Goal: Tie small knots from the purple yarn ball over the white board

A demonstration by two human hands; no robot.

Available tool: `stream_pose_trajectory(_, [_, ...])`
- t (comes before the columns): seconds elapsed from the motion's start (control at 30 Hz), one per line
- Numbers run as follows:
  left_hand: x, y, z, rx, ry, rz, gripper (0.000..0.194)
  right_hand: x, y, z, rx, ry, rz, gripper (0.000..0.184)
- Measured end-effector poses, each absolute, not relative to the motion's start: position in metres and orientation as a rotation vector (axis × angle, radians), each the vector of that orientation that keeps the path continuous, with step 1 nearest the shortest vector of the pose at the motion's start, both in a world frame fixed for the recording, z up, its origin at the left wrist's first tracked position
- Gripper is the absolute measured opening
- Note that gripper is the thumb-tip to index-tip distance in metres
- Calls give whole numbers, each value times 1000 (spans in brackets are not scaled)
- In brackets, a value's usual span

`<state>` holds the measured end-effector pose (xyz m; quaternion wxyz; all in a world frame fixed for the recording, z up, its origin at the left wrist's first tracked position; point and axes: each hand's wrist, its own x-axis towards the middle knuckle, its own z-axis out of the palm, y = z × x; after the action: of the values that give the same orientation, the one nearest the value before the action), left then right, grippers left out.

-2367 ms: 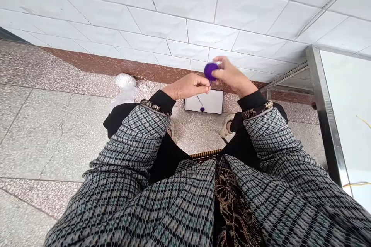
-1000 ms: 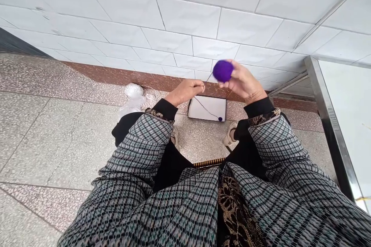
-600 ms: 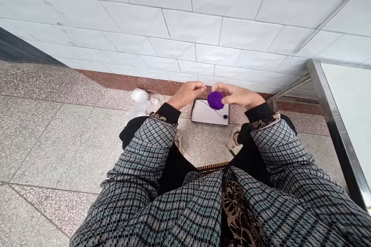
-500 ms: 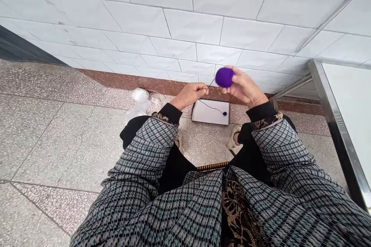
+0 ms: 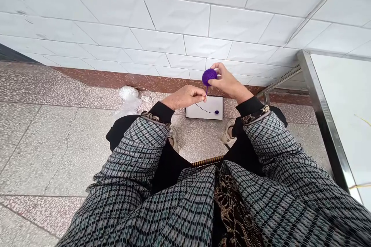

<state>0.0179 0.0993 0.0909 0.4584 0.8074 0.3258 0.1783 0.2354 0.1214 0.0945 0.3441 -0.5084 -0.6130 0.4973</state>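
Note:
My right hand (image 5: 227, 83) is closed round a small purple ball of yarn (image 5: 209, 75), held up in front of the tiled wall. Just left of it, my left hand (image 5: 185, 97) pinches the purple yarn strand (image 5: 206, 92) that comes off the ball. That strand runs down to a tiny purple yarn lump (image 5: 216, 112) lying in a white box (image 5: 193, 111) on the floor between my feet. Both hands are within a few centimetres of each other.
A heap of white yarn (image 5: 128, 97) lies on the speckled floor by the wall, left of the box. A metal-edged white table (image 5: 333, 123) stands at the right. My shoes (image 5: 227, 131) flank the box, and a striped stool edge (image 5: 207, 161) shows between my knees.
My right hand has kept circling the purple ball round the strand, dropping low and rising again; it now sits close above my left fingers. The left hand stays pinched on the strand.

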Motion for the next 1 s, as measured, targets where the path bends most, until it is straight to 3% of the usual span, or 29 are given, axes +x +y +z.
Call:
stream_pose_trajectory(0.1, [16, 100, 92, 1986, 925, 566, 22, 233, 116, 93, -1423, -1883, 1290, 49])
stream_pose_trajectory(0.17, [14, 102, 92, 1953, 1050, 669, 19, 232, 112, 95, -1368, -2000, 1475, 45])
stream_pose_trajectory(0.3, [13, 109, 89, 1851, 1259, 775, 19, 233, 109, 101, -1011, -1698, 1875, 45])
stream_pose_trajectory(0.47, [23, 106, 84, 1852, 1147, 662, 19, 233, 117, 99, -960, -1396, 1642, 56])
stream_pose_trajectory(0.6, [28, 98, 88, 1983, 871, 459, 21, 231, 124, 88, -1172, -1468, 1358, 50])
stream_pose_trajectory(0.7, [25, 97, 92, 2000, 884, 523, 21, 231, 123, 85, -1417, -1635, 1187, 50])
stream_pose_trajectory(0.8, [18, 102, 93, 1936, 1023, 695, 19, 234, 116, 93, -1435, -1885, 1483, 49])
stream_pose_trajectory(0.9, [14, 108, 92, 1874, 1156, 784, 17, 239, 108, 106, -1061, -1806, 1932, 49])
stream_pose_trajectory(1.0, [15, 111, 90, 1827, 1246, 796, 19, 243, 109, 112, -785, -1498, 1942, 55])
